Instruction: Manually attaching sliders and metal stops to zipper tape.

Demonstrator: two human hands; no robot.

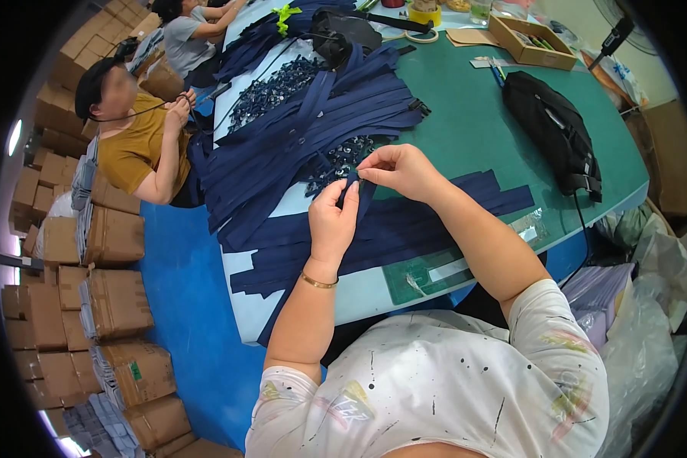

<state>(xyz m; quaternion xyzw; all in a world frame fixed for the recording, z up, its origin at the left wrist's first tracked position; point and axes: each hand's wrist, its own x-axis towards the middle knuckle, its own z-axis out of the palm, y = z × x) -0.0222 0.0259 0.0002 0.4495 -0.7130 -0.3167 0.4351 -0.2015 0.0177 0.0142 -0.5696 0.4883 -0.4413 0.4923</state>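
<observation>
Between the fingertips of my left hand (333,219) the end of a navy fabric strip (352,177), like zipper tape, is pinched. My right hand (404,172) meets it there, thumb and finger pressed together at the strip's end; any small part between them is too small to make out. Just beyond my fingers lies a heap of small, shiny dark-blue pieces (342,159), which look like zipper sliders. A thick bundle of navy strips (282,164) spreads to the left. More flat strips (404,221) run across the table under my wrists.
A black bag (553,130) lies on the green mat (458,114) at the right, near a wooden box (532,43). Another heap of small pieces (275,88) is farther back. A seated person in a mustard shirt (141,145) works at the left. Cartons (114,237) are stacked there.
</observation>
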